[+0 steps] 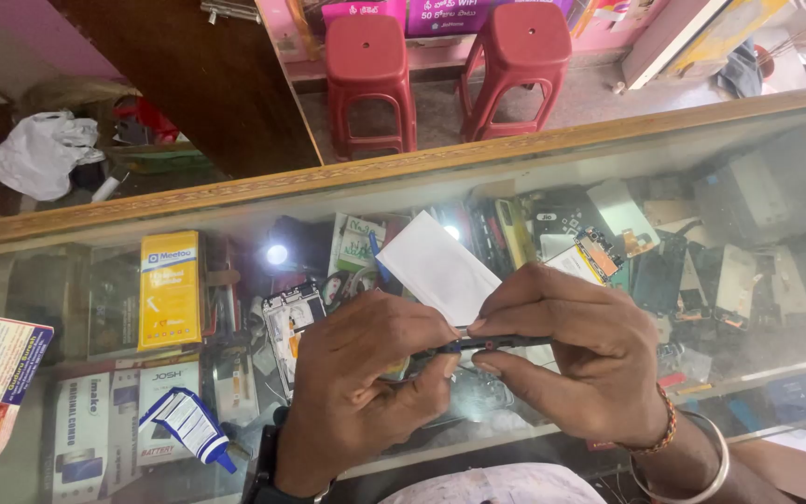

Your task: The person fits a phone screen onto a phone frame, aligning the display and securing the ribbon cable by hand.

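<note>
Held thing: a thin dark flat phone part point(492, 343) is held edge-on above the glass-topped counter point(757, 308), level between both hands.
White sheet: a white rectangular paper piece point(436, 266) is kept against the part's upper edge.
Left hand point(361, 392): fingers are pinched on the part's left end, steadying it.
Right hand point(576, 350): fingers are pressed together on the right end.
Nearby: a blue-and-white glue tube point(188, 425) is lying on the glass.

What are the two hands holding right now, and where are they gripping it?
Both hands pinch a thin dark phone-like slab edge-on: left hand on its left end, right hand along its top and right end. A white paper sheet rises from the grip.
</note>
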